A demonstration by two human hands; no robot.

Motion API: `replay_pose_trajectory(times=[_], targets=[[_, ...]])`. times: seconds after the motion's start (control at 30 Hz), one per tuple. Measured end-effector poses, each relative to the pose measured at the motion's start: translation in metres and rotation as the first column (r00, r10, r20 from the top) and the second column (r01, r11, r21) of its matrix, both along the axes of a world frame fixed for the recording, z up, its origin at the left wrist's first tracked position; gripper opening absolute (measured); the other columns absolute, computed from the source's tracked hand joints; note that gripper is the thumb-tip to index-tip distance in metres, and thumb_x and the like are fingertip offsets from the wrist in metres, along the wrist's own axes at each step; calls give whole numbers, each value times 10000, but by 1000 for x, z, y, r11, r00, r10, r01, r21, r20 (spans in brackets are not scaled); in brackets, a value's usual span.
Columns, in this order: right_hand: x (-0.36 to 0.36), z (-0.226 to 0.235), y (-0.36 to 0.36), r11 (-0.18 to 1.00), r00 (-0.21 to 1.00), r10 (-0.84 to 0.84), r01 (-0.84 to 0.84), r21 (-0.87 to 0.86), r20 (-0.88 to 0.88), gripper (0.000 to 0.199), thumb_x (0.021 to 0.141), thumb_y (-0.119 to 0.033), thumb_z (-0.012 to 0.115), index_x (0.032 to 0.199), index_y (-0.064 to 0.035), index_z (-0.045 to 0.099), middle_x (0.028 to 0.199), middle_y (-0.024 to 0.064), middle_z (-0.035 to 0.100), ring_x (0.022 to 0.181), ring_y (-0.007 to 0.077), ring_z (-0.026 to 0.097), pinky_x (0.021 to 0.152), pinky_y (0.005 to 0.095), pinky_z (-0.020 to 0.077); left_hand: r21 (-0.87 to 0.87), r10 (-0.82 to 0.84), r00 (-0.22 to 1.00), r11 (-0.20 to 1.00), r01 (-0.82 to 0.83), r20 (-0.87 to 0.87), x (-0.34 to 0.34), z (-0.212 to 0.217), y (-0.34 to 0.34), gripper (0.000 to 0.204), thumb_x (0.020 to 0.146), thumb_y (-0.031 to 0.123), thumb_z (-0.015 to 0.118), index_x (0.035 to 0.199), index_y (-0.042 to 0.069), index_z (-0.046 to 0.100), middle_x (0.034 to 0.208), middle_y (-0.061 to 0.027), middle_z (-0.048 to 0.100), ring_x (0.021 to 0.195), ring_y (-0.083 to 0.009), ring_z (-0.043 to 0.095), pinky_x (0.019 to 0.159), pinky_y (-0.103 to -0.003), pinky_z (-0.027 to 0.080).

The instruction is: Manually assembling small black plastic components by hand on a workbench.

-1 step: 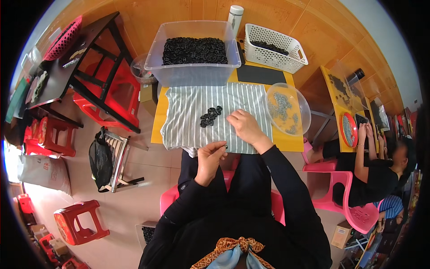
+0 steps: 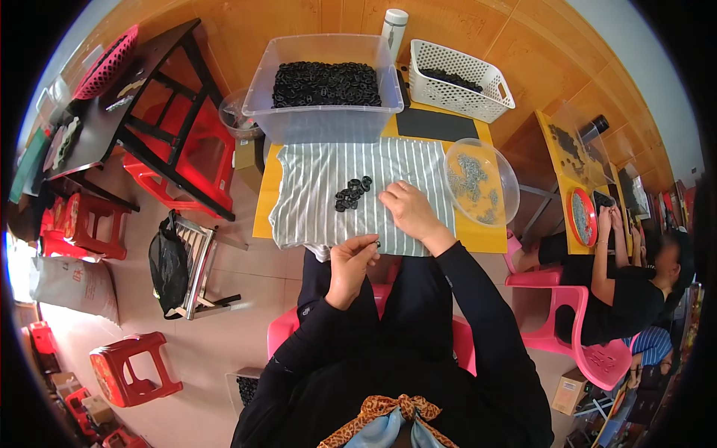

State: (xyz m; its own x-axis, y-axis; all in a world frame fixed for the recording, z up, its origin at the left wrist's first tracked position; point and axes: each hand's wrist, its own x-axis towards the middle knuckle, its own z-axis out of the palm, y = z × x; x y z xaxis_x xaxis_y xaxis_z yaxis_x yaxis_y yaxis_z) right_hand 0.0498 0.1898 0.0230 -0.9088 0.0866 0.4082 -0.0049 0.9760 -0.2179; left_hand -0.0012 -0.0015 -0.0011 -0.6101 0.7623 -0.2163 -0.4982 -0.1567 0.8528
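A small dark ring [image 2: 377, 243] is pinched in the left hand [image 2: 351, 263] at the counter's near edge, lifted clear for handling. The right hand [image 2: 407, 209] rests loosely curled, empty, on the striped cloth [image 2: 314, 187] beside the ring pile [image 2: 352, 193]. Nothing is seen to differ from the earlier frame.

Sm. black rings [image 2: 352, 193] heaped loose on striped cloth [image 2: 321, 196], one pinched in left-hand fingers [image 2: 371, 243].

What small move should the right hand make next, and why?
Probably reach to the pile of black rings and take one: the right hand rests flat on the striped cloth beside it, while the left hand pinches a small piece.
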Motion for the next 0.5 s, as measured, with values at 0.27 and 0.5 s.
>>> replay_pose_trajectory(times=[0.27,0.5], targets=[[16,-6,7,916,973,-207,157,-369,-100,140,767,46,535,876,-19,594,788,101,529,708,243,554,642,314,452,2,-4,1000,1000,4,19,3,7,2,175,834,-18,607,1002,-59,636,767,-65,642,631,-93,582,565,-192,438],[39,0,-7,452,951,-306,181,-874,39,75,831,26,559,880,-13,601,757,-1,577,659,65,505,590,230,422,-8,-43,999,999,43,2,4,6,1,172,829,-21,614,996,-53,638,760,-62,639,615,-83,576,554,-188,431]])
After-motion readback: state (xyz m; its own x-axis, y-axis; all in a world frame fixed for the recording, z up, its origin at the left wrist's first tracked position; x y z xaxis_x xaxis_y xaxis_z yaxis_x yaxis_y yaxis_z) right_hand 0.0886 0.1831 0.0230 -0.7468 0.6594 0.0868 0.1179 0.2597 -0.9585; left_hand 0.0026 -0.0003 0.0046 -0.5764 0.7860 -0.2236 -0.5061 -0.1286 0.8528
